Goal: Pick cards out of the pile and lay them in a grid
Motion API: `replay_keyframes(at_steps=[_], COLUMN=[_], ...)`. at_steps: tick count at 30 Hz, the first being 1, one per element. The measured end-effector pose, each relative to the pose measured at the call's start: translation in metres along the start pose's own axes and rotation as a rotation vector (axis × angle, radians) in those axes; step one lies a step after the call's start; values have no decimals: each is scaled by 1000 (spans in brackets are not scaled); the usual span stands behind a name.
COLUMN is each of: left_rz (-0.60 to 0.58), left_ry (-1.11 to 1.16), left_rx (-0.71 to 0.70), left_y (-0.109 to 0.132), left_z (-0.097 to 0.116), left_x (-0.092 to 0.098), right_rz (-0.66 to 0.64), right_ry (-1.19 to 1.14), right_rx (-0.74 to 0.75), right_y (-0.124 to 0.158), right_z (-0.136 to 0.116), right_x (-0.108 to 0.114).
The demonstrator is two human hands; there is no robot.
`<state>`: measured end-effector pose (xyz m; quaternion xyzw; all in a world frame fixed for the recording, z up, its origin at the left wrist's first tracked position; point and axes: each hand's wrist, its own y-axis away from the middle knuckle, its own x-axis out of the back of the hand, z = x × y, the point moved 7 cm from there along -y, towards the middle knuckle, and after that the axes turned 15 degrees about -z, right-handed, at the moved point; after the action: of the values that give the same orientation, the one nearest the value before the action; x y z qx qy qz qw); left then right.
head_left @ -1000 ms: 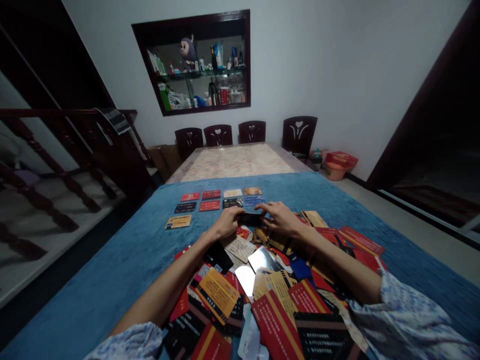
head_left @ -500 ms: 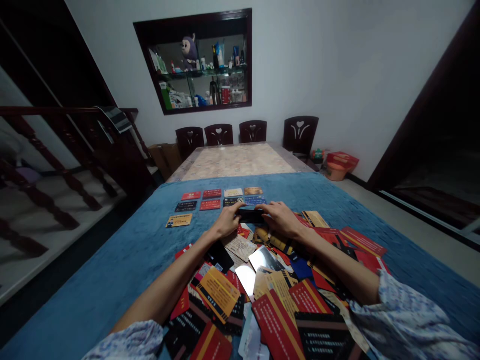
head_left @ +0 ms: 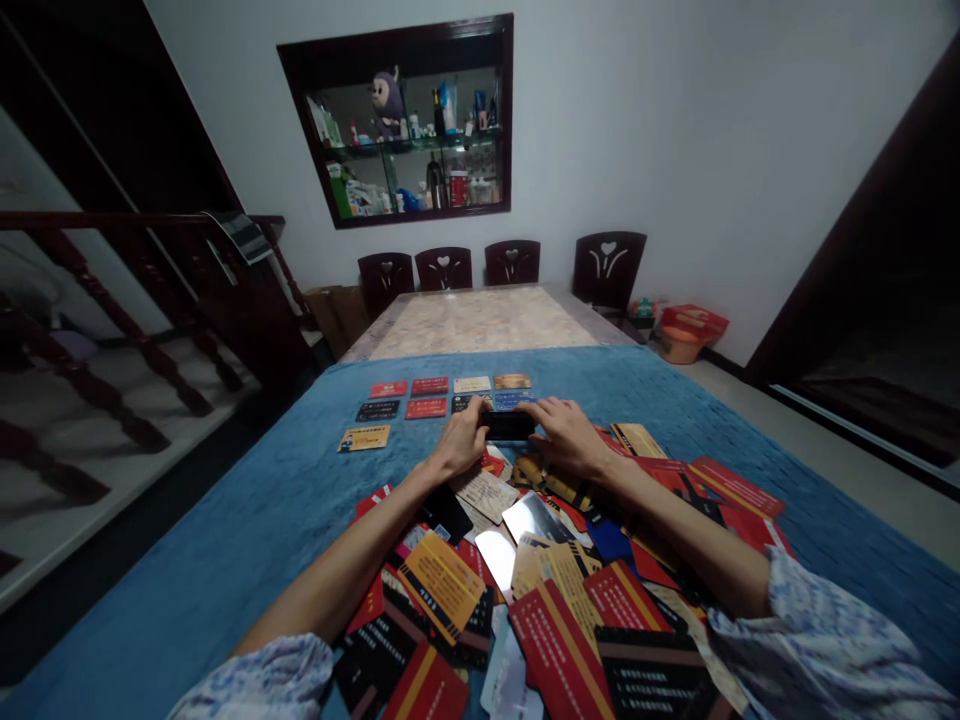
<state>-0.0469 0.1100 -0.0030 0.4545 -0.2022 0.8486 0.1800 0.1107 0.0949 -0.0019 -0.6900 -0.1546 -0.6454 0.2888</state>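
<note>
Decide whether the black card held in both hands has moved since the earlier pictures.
Yes: the black card, between left hand and right hand, edged away from the person, nearer the laid-out row of cards.

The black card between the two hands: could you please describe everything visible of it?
The black card is a thin, dark rectangle, seemingly plastic, its print unreadable. Held level and crosswise, it is pinched at its short ends by the left hand and right hand, nearer than the laid-out cards on the blue cloth.
</note>
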Motion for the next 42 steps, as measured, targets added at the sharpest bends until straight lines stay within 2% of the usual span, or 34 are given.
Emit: replay_keyframes(at_steps=[14, 18, 26, 31, 35, 42], left_rz=[5, -19, -78, -119, -127, -180], left_ry=[-17, -72, -229, -293, -320, -385], left_rx=[-23, -19, -123, -182, -181, -12], left_y=[-1, -2, 1, 14, 29, 48], left_z=[4, 9, 17, 8, -7, -46], left_x=[7, 15, 39, 57, 69, 78], right_rz=[72, 79, 136, 82, 39, -81], right_ry=[107, 153, 178, 167, 129, 46], right_rx=[14, 2, 30, 57, 85, 147], right_y=[1, 1, -3, -20, -38, -69], right_z=[-4, -6, -17, -30, -45, -72], right_x=[5, 9, 27, 35, 34, 18])
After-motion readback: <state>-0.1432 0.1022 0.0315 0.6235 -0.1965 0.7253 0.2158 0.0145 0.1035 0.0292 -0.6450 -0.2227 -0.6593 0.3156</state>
